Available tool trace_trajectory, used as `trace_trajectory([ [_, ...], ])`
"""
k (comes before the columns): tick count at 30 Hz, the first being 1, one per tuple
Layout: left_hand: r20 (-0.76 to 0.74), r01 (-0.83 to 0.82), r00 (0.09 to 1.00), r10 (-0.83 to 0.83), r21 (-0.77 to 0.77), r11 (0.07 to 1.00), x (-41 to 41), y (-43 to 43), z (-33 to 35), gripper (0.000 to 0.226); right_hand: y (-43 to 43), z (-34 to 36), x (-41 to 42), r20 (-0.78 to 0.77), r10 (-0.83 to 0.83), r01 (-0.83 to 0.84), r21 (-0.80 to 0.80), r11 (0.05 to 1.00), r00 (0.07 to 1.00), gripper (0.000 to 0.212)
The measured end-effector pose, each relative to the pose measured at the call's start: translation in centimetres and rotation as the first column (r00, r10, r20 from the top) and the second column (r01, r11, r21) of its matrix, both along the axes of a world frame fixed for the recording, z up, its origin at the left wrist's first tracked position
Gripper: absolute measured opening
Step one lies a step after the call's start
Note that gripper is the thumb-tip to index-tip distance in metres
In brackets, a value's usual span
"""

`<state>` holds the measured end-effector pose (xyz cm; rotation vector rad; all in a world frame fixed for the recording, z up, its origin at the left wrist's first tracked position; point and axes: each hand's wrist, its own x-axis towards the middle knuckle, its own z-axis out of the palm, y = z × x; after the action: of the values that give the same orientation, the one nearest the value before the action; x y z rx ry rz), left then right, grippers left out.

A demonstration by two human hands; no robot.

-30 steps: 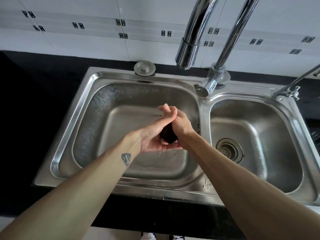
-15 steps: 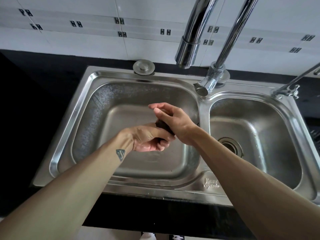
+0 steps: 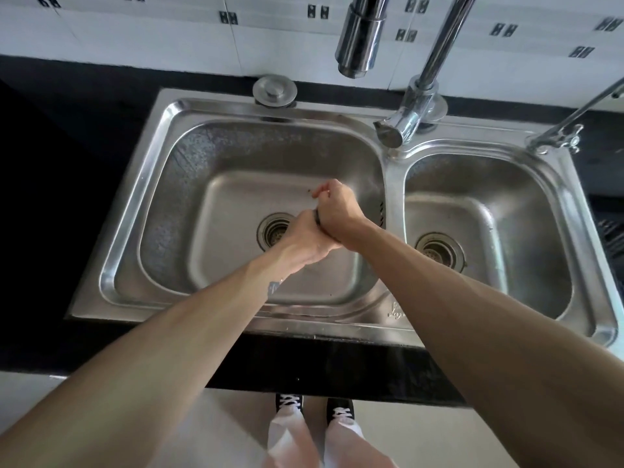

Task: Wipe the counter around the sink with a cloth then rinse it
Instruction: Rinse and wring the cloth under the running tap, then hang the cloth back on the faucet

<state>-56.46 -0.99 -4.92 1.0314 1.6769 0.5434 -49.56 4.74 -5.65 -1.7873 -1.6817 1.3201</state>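
hands: your left hand and right hand are both fisted and pressed together.
cloth: only a dark sliver of cloth shows between your fists; both grip it, the rest is hidden.
position: your fists sit over the left basin, partly covering its drain.
faucet: spout hangs over the basin's back, well apart from your hands.
sink: steel double sink set in a black counter; right basin beside your right forearm.
tap: small tap at the sink's far right corner.
floor: your shoes below the counter edge.
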Motion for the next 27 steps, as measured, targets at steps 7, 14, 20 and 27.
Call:
trace_trajectory([
  [7, -0.165, 0.011, 0.986, -0.009, 0.012, 1.000, 0.3, -1.0, -1.1, 0.031, -1.7, -0.9, 0.4, -0.027, -0.115, 0.113, -0.071, 0.991, 0.993, 0.030],
  [14, 0.121, -0.146, 0.981, 0.153, -0.064, 0.987, -2.6, -1.7, 3.0, 0.036, -2.6, 2.9, 1.3, -0.169, -0.141, 0.050, -0.454, 0.889, 0.976, 0.061],
  [20, 0.575, -0.192, 0.788, 0.221, -0.111, 0.975, -5.6, -2.4, 9.9, 0.047, -2.5, 8.4, 2.0, -0.507, -0.325, 0.089, -0.434, 0.896, 0.798, 0.033],
  [27, 0.543, -0.438, 0.764, 0.349, 0.039, 0.898, -8.2, -3.0, 16.1, 0.040, -4.4, 17.0, 1.5, -0.537, -0.295, -0.059, -0.546, 0.836, 0.790, 0.010],
])
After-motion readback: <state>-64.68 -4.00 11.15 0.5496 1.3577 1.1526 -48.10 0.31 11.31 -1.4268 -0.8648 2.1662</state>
